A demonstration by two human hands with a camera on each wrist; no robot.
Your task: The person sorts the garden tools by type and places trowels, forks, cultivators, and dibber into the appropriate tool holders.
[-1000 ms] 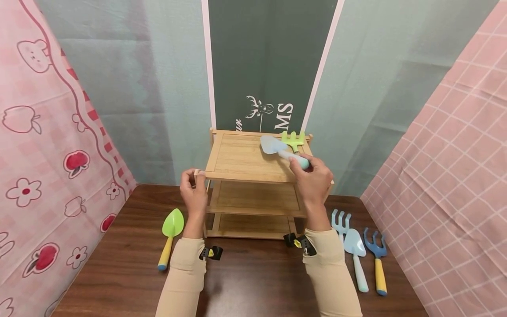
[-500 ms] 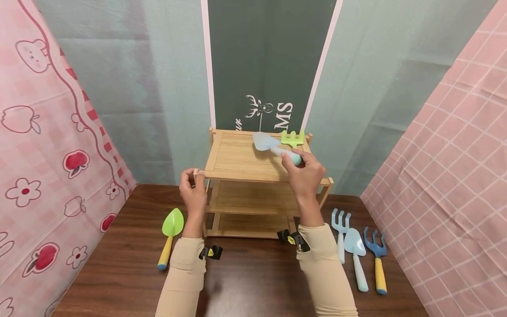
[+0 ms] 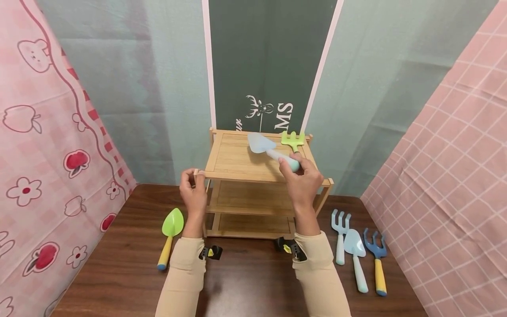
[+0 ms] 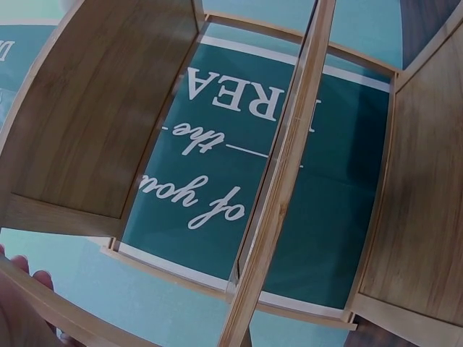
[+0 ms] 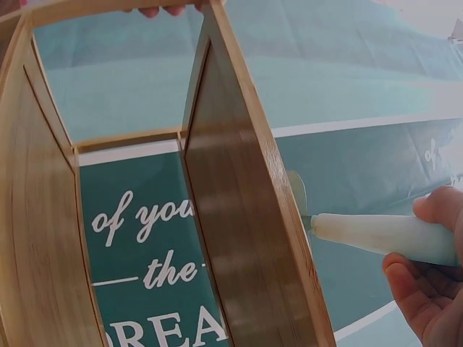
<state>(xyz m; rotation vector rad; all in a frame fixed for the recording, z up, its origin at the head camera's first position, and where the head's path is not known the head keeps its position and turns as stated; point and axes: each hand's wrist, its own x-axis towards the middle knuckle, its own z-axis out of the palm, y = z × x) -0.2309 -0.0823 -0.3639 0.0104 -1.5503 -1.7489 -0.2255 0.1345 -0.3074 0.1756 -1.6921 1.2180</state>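
Though one tool is up on the rack, most seem left to deal with: nearest, on the desk (image 3: pixel 245 281), lie a dark-blue fork (image 3: pixel 378 260) with a yellow handle, a light-blue trowel (image 3: pixel 354 245) and a light-blue fork (image 3: pixel 340 235) at the right, and a green trowel (image 3: pixel 170 237) at the left. Beyond them, the left hand's (image 3: pixel 194 193) fingers grip the front left corner of a wooden three-tier rack (image 3: pixel 233 154). The right hand's (image 3: pixel 306 180) thumb and fingers pinch the handle of a white-handled trowel (image 3: pixel 277 155), its blade over the top tier; whether it touches the wood I cannot tell, so its placing looks unfinished. Farthest back, a lime-green rake (image 3: pixel 293 140) lies at the top tier's rear right, apparently done.
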